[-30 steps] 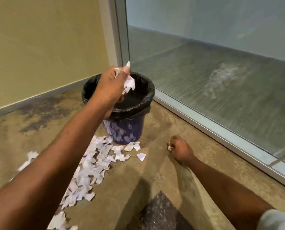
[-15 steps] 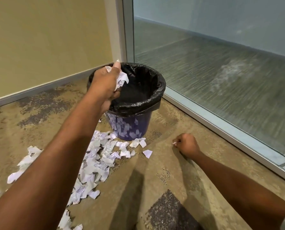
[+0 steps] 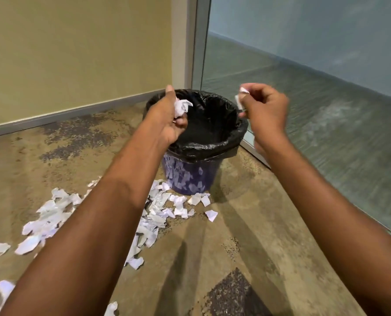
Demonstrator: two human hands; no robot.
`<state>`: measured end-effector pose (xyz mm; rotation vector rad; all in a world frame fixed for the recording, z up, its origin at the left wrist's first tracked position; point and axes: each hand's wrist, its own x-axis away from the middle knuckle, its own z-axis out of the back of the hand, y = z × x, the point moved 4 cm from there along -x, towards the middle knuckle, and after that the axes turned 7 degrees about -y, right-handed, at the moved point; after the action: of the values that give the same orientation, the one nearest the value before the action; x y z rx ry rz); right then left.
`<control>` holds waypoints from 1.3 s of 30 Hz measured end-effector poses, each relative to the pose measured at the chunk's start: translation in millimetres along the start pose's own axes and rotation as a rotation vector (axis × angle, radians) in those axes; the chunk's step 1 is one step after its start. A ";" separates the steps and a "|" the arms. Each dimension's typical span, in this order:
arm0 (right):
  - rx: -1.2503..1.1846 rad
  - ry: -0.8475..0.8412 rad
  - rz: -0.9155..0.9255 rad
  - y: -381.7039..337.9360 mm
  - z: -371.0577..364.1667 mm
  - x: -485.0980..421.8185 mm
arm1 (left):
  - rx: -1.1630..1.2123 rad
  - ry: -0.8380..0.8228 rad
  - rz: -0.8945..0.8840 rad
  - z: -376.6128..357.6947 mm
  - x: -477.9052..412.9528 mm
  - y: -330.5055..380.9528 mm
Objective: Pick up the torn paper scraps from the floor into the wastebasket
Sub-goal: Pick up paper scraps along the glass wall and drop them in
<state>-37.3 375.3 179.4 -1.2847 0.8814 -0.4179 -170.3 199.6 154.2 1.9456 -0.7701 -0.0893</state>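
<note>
At centre frame, round purple plastic wastebasket [image 3: 190,179] lined with a black bag [image 3: 212,143], upright on mottled tan floor [image 3: 235,236]. Over its left rim, left hand [image 3: 165,119] curled round a crumpled wad of white paper [image 3: 182,107]. Over its right rim, right hand [image 3: 265,110], motion-blurred, pinching small white scraps [image 3: 243,90] at the fingertips; number hard to make out. Basket interior dark, contents not visible. At lower left, torn white paper scraps [image 3: 158,213] strewn on the floor, partly hidden behind the left forearm [image 3: 112,201], some cut off at the frame edge. Since half a second ago: right hand up from the floor to the basket, left hand much as before
</note>
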 end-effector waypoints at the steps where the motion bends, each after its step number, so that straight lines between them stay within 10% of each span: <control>1: -0.004 -0.047 -0.041 -0.4 -16.2 3.1 | -0.010 -0.003 0.003 -1.8 0.1 -1.4; 10: -0.076 -0.159 -0.389 17.3 -81.9 36.9 | 0.130 -0.096 0.044 -14.3 17.3 0.1; 26: 0.028 -0.102 -0.491 2.6 -87.1 43.6 | 0.169 -0.207 0.108 -4.3 29.5 24.7; 39: 0.155 -0.281 -0.283 -69.3 -115.7 76.8 | -0.465 -0.261 0.034 24.3 125.5 92.0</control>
<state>-64.3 227.0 216.2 -1.2899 0.4234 -0.5027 -123.5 84.4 250.8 1.4930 -0.8633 -0.4677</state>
